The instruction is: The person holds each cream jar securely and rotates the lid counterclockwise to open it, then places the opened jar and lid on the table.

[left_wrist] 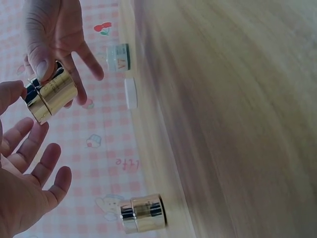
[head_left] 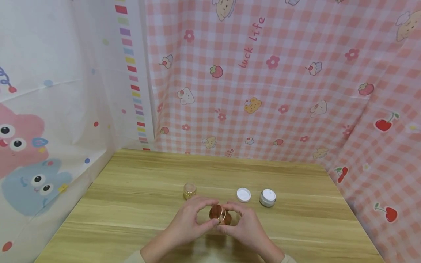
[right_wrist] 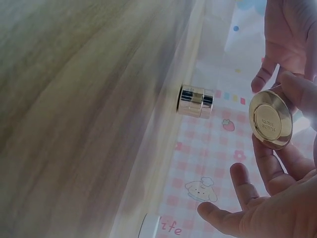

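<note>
Over the front of the table, both hands hold a shiny gold cosmetic jar, tipped on its side. My left hand pinches one end between thumb and fingertips. My right hand grips the other end; in the left wrist view its thumb presses along the gold wall. A seam runs around the jar, with both halves together. The right wrist view shows the jar's round base, printed with small characters. Just beyond my left hand stands a second gold jar, upright on the table.
A white lid lies on the wooden table beyond my right hand. Right of it is a small jar with a white top and greenish glass sides. Pink checked cloth hangs along the table's back and right edges, pale printed cloth at the left.
</note>
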### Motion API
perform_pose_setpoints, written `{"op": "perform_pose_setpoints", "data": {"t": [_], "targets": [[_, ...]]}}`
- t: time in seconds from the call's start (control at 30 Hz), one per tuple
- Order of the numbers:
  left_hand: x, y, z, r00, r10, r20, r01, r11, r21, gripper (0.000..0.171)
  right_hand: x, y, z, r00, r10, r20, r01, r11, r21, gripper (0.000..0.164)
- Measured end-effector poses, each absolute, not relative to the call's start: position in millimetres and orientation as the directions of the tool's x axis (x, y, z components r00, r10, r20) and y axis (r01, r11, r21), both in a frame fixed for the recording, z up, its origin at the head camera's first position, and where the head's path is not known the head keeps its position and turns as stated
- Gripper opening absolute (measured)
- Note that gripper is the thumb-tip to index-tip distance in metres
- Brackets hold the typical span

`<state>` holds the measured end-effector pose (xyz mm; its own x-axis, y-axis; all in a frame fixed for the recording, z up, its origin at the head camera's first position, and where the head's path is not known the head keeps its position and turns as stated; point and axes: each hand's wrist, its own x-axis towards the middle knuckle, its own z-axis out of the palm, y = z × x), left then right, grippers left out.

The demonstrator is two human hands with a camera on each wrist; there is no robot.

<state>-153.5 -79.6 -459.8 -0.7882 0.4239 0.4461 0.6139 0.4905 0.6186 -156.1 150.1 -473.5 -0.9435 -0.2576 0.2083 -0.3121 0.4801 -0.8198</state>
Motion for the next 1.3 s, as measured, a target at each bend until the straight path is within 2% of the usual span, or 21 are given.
{"op": "perform_pose_setpoints", "data": {"t": [0.3,0.7,1.03,1.3], "targets": [[-151.9,-80.7,-461.5,-0.834,0.404,0.376,0.547,0.514,0.661,0.05,-155.3,149.8,-473.7,-0.948,-0.252,0.196,-0.298,0.476,-0.827,0.044],[-151.7,-79.9,-461.2,-0.777,0.444,0.447,0.627,0.479,0.614,0.053,-156.1,150.3,-474.3,-0.936,-0.28,0.213,-0.325,0.457,-0.828,0.042],[-152.2,-78.4,-463.1,-0.777,0.431,0.458,0.628,0.482,0.612,0.049,-156.5,147.9,-474.4,-0.937,-0.282,0.206,-0.32,0.455,-0.831,0.046],[-153.3,-77.5,-464.7,-0.764,0.423,0.487,0.645,0.486,0.591,0.046,-155.0,146.3,-474.0,-0.941,-0.264,0.211,-0.321,0.507,-0.8,0.047]]}}
